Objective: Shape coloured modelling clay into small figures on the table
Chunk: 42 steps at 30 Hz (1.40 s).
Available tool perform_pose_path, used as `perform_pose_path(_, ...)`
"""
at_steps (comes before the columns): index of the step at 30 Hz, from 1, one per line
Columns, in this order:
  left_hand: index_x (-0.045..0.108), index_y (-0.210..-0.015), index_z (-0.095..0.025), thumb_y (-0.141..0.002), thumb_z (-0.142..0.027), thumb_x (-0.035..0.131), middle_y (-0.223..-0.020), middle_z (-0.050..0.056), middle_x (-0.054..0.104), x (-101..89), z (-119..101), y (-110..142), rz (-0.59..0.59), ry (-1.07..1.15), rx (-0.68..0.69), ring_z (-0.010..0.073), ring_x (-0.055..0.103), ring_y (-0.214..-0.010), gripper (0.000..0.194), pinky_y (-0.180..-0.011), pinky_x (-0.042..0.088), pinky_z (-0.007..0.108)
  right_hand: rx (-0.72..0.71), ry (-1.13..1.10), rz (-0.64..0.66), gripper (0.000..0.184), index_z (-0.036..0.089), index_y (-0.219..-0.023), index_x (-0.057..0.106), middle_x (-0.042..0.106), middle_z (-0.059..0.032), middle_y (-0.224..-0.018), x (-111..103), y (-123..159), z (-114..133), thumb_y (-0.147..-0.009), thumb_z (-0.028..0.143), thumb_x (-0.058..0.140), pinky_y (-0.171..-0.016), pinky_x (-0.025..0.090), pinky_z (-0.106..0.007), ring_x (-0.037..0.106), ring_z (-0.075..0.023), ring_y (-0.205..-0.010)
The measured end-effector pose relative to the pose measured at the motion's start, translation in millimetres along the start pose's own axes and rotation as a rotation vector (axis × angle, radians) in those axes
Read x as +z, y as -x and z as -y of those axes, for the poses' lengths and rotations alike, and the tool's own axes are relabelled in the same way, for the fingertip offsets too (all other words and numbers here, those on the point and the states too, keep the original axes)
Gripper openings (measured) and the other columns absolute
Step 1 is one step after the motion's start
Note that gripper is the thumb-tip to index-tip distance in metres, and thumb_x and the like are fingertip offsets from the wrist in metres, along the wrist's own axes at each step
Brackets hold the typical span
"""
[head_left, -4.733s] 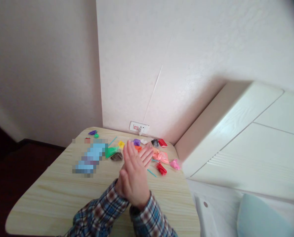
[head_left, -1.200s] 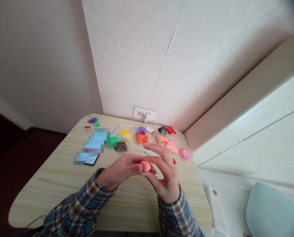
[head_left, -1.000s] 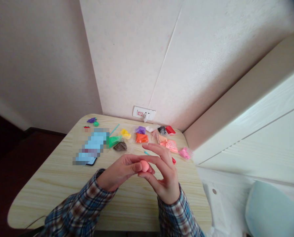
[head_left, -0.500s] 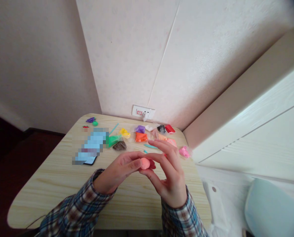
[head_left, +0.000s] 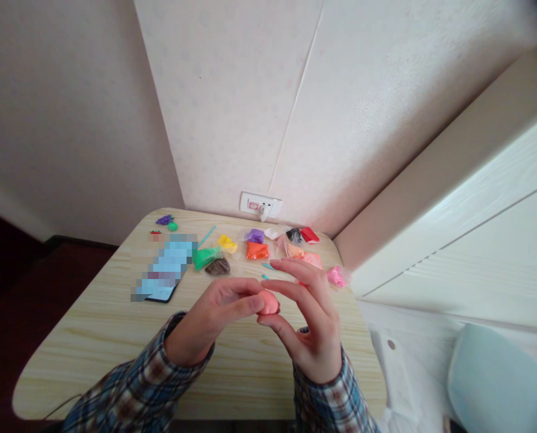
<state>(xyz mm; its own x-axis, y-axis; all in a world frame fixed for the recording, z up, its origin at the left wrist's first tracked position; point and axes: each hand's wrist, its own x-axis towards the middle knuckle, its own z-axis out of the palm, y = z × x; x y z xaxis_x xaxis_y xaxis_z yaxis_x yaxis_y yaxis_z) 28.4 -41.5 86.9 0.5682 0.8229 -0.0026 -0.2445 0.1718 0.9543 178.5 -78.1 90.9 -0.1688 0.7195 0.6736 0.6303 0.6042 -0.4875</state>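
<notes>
Between the left hand (head_left: pixel 214 320) and right hand (head_left: pixel 321 331), a coral-pink, rounded, clay-like lump (head_left: pixel 269 304) looks less round than a second ago, dented beside the left thumb, suggesting pressure is shaping it. Left hand pinches it; right thumb and forefinger bracket it, contact unclear. Beyond the hands, colourful plastic packets (head_left: pixel 257 251) and a black-edged, pixelated smartphone (head_left: pixel 163 294) show no legible writing.

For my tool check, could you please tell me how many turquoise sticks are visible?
3: one stick behind the green bag, a second stick and a third stick partly behind the right hand, which may hide more.
</notes>
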Motion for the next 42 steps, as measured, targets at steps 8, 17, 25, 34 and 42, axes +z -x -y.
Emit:
perform_pose_path(8, 0.062, -0.073, -0.013, -0.076, -0.042, 0.058, -0.073, 0.003, 0.062, 3.0, -4, 2, 0.069, 0.006, -0.015, 0.0166, 0.055, -0.075, 0.030, -0.071, 0.043, 0.027, 0.014, -0.069, -0.048, 0.021, 0.022, -0.098, 0.058, 0.056, -0.0060, -0.112, 0, 2, -1, -0.078, 0.028, 0.062, -0.091, 0.040, -0.043, 0.049, -0.0240, -0.106)
perform_pose_path(17, 0.065, -0.072, -0.012, -0.068, -0.031, 0.068, -0.070, 0.002, 0.063, -31.3, 35, -23, -0.034, -0.122, -0.085, 0.0140, 0.055, -0.067, 0.019, -0.066, 0.043, 0.026, 0.083, -0.215, 0.080, 0.036, 0.023, -0.113, 0.053, 0.054, -0.0071, -0.118, 27, 13, -44, -0.079, 0.034, 0.059, -0.094, 0.040, -0.042, 0.048, -0.0228, -0.112)
perform_pose_path(25, 0.056, -0.080, -0.015, -0.067, -0.034, 0.069, -0.064, -0.002, 0.060, -63.9, 63, -30, -0.160, -0.121, -0.074, 0.0121, 0.055, -0.062, 0.026, -0.062, 0.043, 0.025, 0.232, -0.264, -0.006, 0.042, 0.021, -0.126, 0.041, 0.043, -0.0109, -0.130, 43, 20, -79, -0.086, 0.032, 0.047, -0.097, 0.037, -0.044, 0.039, -0.0227, -0.121)
perform_pose_path(34, 0.063, -0.078, -0.012, -0.069, -0.043, 0.065, -0.065, 0.000, 0.056, -62.2, 68, -22, -0.040, -0.150, -0.028, 0.0122, 0.049, -0.062, 0.032, -0.060, 0.041, 0.026, 0.125, -0.309, 0.155, 0.036, 0.024, -0.121, 0.050, 0.043, -0.0090, -0.129, 61, 25, -60, -0.087, 0.035, 0.045, -0.100, 0.036, -0.042, 0.040, -0.0218, -0.121)
perform_pose_path(42, 0.065, -0.085, -0.011, -0.066, -0.050, 0.066, -0.061, -0.001, 0.054, -57.6, 76, -23, 0.062, -0.119, -0.054, 0.0101, 0.047, -0.053, 0.043, -0.050, 0.039, 0.024, 0.078, -0.293, 0.153, 0.030, 0.026, -0.106, 0.062, 0.048, -0.0068, -0.125, 62, 27, -61, -0.084, 0.041, 0.048, -0.088, 0.045, -0.039, 0.043, -0.0219, -0.115)
